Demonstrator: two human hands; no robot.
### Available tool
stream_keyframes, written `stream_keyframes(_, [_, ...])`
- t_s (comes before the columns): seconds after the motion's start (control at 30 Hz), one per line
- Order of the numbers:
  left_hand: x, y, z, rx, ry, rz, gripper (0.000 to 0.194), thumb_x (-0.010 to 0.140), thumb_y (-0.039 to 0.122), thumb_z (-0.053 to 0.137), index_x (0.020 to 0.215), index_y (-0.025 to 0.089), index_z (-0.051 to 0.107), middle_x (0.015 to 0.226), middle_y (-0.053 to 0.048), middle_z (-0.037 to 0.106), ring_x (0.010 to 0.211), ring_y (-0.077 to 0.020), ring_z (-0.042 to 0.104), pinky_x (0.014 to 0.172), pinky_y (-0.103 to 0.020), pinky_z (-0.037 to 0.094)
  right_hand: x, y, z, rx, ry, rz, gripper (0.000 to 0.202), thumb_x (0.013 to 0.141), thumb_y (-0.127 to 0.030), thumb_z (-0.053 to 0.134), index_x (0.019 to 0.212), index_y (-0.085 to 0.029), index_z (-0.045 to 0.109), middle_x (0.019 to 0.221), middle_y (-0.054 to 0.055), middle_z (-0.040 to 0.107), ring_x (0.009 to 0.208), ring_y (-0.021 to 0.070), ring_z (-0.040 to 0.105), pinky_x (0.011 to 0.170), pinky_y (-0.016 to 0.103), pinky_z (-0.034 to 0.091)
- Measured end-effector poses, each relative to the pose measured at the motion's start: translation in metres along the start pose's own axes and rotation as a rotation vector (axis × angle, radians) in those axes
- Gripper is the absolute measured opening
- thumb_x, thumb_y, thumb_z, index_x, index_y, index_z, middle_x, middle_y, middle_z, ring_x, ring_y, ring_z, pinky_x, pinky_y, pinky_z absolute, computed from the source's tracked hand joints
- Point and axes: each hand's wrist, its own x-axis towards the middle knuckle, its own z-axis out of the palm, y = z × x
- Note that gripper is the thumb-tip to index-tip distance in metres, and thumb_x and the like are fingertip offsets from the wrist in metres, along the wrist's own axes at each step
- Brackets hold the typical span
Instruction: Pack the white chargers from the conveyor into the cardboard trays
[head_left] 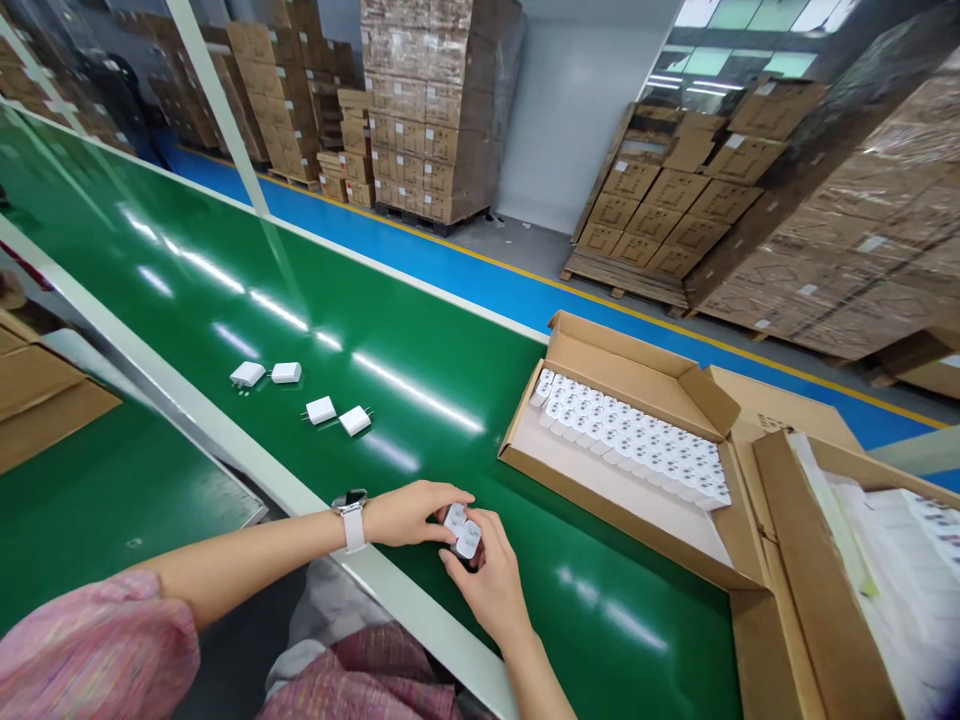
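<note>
Close to the near edge of the green belt, my left hand (420, 513) and my right hand (491, 580) meet around two white plug chargers. One charger (455, 518) is between the fingers of my left hand, and the other charger (469, 540) is in my right hand. They sit side by side, their printed faces turned up toward me. Beyond my left hand, several loose chargers (320, 410) lie on the belt with their metal prongs showing. To the right, an open cardboard box (600, 500) holds rows of white chargers (637, 435) packed upright along its far side.
A second cardboard box (806, 570) with white chargers and plastic wrap stands at the right. The green belt (390, 350) has a white metal rail (292, 490) along its near side. Across the blue floor strip (450, 270), wrapped carton stacks (427, 120) stand on pallets.
</note>
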Motion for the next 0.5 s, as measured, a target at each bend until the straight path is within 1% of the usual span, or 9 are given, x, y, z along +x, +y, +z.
stream_keyframes(0.03, [0.0, -0.001, 0.0, 0.008, 0.001, -0.003, 0.05, 0.096, 0.041, 0.068, 0.141, 0.023, 0.057, 0.114, -0.008, 0.074, 0.093, -0.0219, 0.071, 0.082, -0.03, 0.054, 0.0, 0.001, 0.0, -0.022, 0.005, 0.003, 0.047, 0.093, -0.038, 0.062, 0.137, -0.024, 0.058, 0.123, 0.01, 0.067, 0.087, 0.0209, 0.069, 0.07, 0.031, 0.058])
stream_keyframes(0.1, [0.0, -0.008, -0.013, 0.114, 0.069, -0.071, 0.05, 0.1, 0.043, 0.063, 0.144, 0.023, 0.054, 0.127, -0.01, 0.071, 0.101, -0.0237, 0.07, 0.088, -0.033, 0.054, -0.001, 0.004, 0.001, -0.075, 0.029, 0.006, 0.055, 0.093, -0.039, 0.062, 0.146, -0.025, 0.052, 0.128, 0.01, 0.067, 0.094, 0.0222, 0.071, 0.074, 0.032, 0.06])
stream_keyframes(0.13, [0.0, -0.013, -0.024, 0.216, 0.133, -0.145, 0.048, 0.101, 0.042, 0.06, 0.144, 0.022, 0.054, 0.132, -0.012, 0.068, 0.108, -0.0259, 0.069, 0.093, -0.036, 0.053, -0.001, 0.005, 0.001, -0.106, 0.039, 0.0, 0.054, 0.094, -0.039, 0.061, 0.146, -0.025, 0.053, 0.128, 0.01, 0.068, 0.096, 0.0228, 0.072, 0.076, 0.032, 0.06])
stream_keyframes(0.2, [-0.002, -0.026, -0.049, 0.462, 0.255, -0.365, 0.043, 0.1, 0.034, 0.06, 0.139, 0.016, 0.057, 0.135, -0.018, 0.065, 0.118, -0.0328, 0.064, 0.103, -0.045, 0.049, -0.001, 0.009, 0.001, -0.156, 0.038, -0.022, 0.045, 0.097, -0.04, 0.059, 0.139, -0.026, 0.059, 0.127, 0.009, 0.071, 0.099, 0.0235, 0.073, 0.076, 0.032, 0.06])
stream_keyframes(0.27, [-0.005, -0.038, -0.071, 0.625, 0.3, -0.563, 0.035, 0.095, 0.022, 0.063, 0.127, 0.008, 0.062, 0.127, -0.026, 0.066, 0.12, -0.0402, 0.062, 0.103, -0.054, 0.048, -0.001, 0.011, 0.001, -0.179, 0.037, -0.034, 0.038, 0.098, -0.041, 0.058, 0.132, -0.026, 0.063, 0.124, 0.008, 0.073, 0.1, 0.0239, 0.074, 0.076, 0.031, 0.059])
stream_keyframes(0.3, [-0.006, -0.043, -0.079, 0.654, 0.294, -0.618, 0.03, 0.092, 0.017, 0.063, 0.119, 0.005, 0.065, 0.121, -0.028, 0.067, 0.117, -0.0419, 0.063, 0.101, -0.055, 0.048, -0.002, 0.012, 0.001, -0.18, 0.04, -0.034, 0.037, 0.098, -0.042, 0.059, 0.131, -0.025, 0.064, 0.123, 0.008, 0.073, 0.099, 0.024, 0.074, 0.076, 0.031, 0.059])
stream_keyframes(0.33, [-0.006, -0.046, -0.084, 0.657, 0.28, -0.638, 0.025, 0.09, 0.013, 0.063, 0.112, 0.004, 0.067, 0.115, -0.027, 0.068, 0.114, -0.0416, 0.064, 0.099, -0.054, 0.049, -0.002, 0.012, 0.0, -0.176, 0.045, -0.03, 0.037, 0.098, -0.043, 0.06, 0.13, -0.025, 0.064, 0.122, 0.008, 0.074, 0.099, 0.0241, 0.074, 0.077, 0.032, 0.059])
stream_keyframes(0.4, [-0.006, -0.045, -0.083, 0.619, 0.245, -0.595, 0.021, 0.088, 0.012, 0.064, 0.108, 0.008, 0.068, 0.111, -0.021, 0.07, 0.108, -0.0349, 0.067, 0.097, -0.046, 0.052, -0.002, 0.012, 0.0, -0.159, 0.06, -0.023, 0.038, 0.097, -0.044, 0.061, 0.129, -0.024, 0.065, 0.122, 0.009, 0.074, 0.1, 0.0244, 0.074, 0.078, 0.032, 0.059])
stream_keyframes(0.5, [-0.002, -0.033, -0.061, 0.369, 0.19, -0.392, 0.032, 0.091, 0.023, 0.069, 0.122, 0.018, 0.064, 0.103, -0.006, 0.071, 0.094, -0.0224, 0.07, 0.088, -0.033, 0.054, -0.002, 0.01, -0.001, -0.124, 0.084, -0.017, 0.04, 0.097, -0.044, 0.062, 0.13, -0.023, 0.065, 0.121, 0.01, 0.074, 0.102, 0.025, 0.074, 0.081, 0.032, 0.06])
